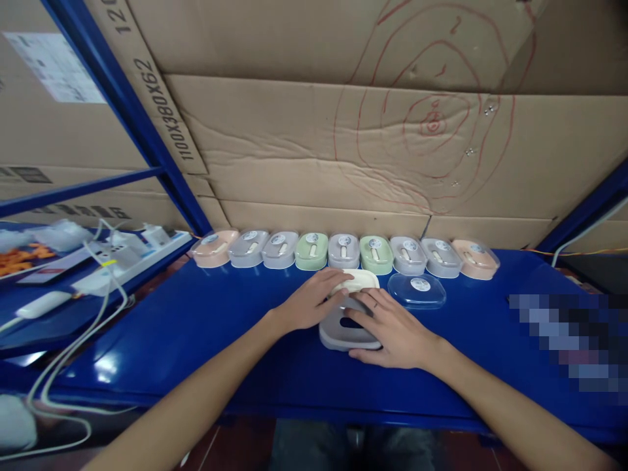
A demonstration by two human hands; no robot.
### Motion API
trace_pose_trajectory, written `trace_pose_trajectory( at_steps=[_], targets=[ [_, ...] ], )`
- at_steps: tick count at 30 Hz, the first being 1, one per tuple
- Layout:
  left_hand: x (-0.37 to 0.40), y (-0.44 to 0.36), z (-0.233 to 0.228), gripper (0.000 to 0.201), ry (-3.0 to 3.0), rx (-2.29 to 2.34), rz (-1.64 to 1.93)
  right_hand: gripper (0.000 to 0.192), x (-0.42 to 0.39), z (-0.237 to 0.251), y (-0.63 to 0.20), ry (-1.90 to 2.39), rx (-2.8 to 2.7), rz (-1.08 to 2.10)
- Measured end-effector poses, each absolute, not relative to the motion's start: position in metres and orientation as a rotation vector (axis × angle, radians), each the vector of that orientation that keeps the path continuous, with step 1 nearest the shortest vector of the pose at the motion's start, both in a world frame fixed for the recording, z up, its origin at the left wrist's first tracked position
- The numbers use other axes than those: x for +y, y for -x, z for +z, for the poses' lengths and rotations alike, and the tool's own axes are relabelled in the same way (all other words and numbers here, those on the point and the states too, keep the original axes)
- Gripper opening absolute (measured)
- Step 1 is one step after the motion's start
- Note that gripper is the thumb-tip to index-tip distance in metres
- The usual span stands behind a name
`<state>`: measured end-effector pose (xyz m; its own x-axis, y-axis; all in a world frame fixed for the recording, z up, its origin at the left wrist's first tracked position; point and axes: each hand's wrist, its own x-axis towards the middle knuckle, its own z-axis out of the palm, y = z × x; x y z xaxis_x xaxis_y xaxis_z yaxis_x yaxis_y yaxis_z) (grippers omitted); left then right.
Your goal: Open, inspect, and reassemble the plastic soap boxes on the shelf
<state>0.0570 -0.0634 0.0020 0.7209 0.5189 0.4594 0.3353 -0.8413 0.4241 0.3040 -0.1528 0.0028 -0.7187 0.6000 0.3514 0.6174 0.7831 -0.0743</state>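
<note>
My left hand [310,301] has its fingers closed on a cream-white plastic tray [367,280] with a rounded rim. Close in front of it, a grey rounded plastic cover [336,337] with a dark oval opening lies on the blue table [206,340]. Fingers of my right hand [395,332] rest over the cover's right side and grip its edge, the thumb low near the front corner. Both hands meet where tray and cover come together; whether the two pieces touch is hidden. A clear lid [420,296] with a round sticker lies to the right.
Several lidded boxes in peach [214,252], grey [249,252] and green [312,252] form a row along the cardboard wall [275,150]. A power strip [132,265] with white cables sits at left. Blue posts [112,98] frame the table; a blurred patch covers the right.
</note>
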Motion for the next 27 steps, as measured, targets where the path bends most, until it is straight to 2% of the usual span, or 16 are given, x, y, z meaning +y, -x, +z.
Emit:
trace_pose_trajectory(
  at_steps=[7, 12, 15, 19, 24, 27],
  targets=[
    [-0.065, -0.057, 0.0, 0.044, -2.576, 0.641, 0.761, 0.068, -0.155, 0.005, -0.307, 0.928, -2.561, 0.119],
    [-0.066, -0.056, 0.002, 0.054, -2.558, 0.629, 0.657, 0.046, -0.146, 0.025, -0.329, 0.986, -2.33, 0.076],
    [-0.065, -0.056, 0.001, 0.051, -2.576, 0.636, 0.621, 0.04, -0.124, 0.041, -0.37, 1.198, -2.139, -0.044],
    [-0.064, -0.057, -0.001, 0.048, -2.576, 0.658, 0.64, 0.047, -0.091, 0.051, -0.45, 1.686, -1.913, -0.157],
    [-0.066, -0.062, -0.001, 0.053, -2.518, 0.671, 0.729, 0.061, -0.084, 0.031, -0.527, 2.161, -1.521, -0.3],
    [-0.066, -0.063, 0.0, 0.053, -2.489, 0.669, 0.801, 0.065, -0.09, 0.014, -0.546, 2.362, -1.435, -0.234]
  ],
)
